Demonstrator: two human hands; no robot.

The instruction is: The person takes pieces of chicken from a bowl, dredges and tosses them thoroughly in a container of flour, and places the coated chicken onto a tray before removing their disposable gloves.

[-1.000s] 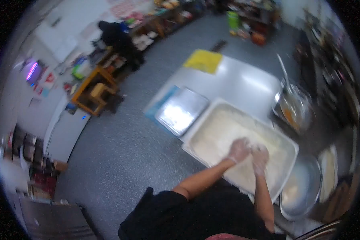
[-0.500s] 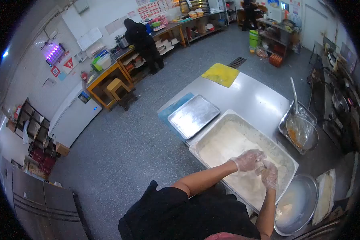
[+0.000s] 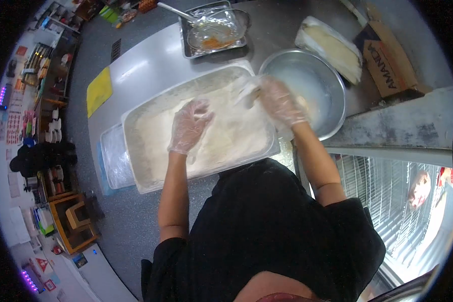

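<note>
Leftmost on the steel table lies a yellow cloth [image 3: 99, 92], with a shiny metal tray [image 3: 117, 158] nearer, just beside the left end of a large pale tub [image 3: 128, 146]. White powder [image 3: 226, 133] spreads across the tub floor. Above its middle is the left hand [image 3: 190, 126], gloved, fingers partly curled; whether it grips anything, I cannot tell. On the far side stands a rectangular pan [image 3: 184, 48], with a long-handled strainer [image 3: 176, 11] resting in it.

At the tub's right end, the right hand [image 3: 282, 103] is closed at the fingertips on a pale piece [image 3: 248, 94], blurred and hard to make out. To handle it well, I would judge, keep that pinch light and the piece low over the powder, so loose bits drop back inside, and use the other hand's fingers to turn it gently for an even coat. Right of it, a round metal bowl [image 3: 341, 108] contains cloudy liquid [image 3: 304, 80]; keeping drips out of the powder should help prevent clumps. Farther right are a wrapped slab [image 3: 332, 48] and a cardboard box [image 3: 387, 65].
</note>
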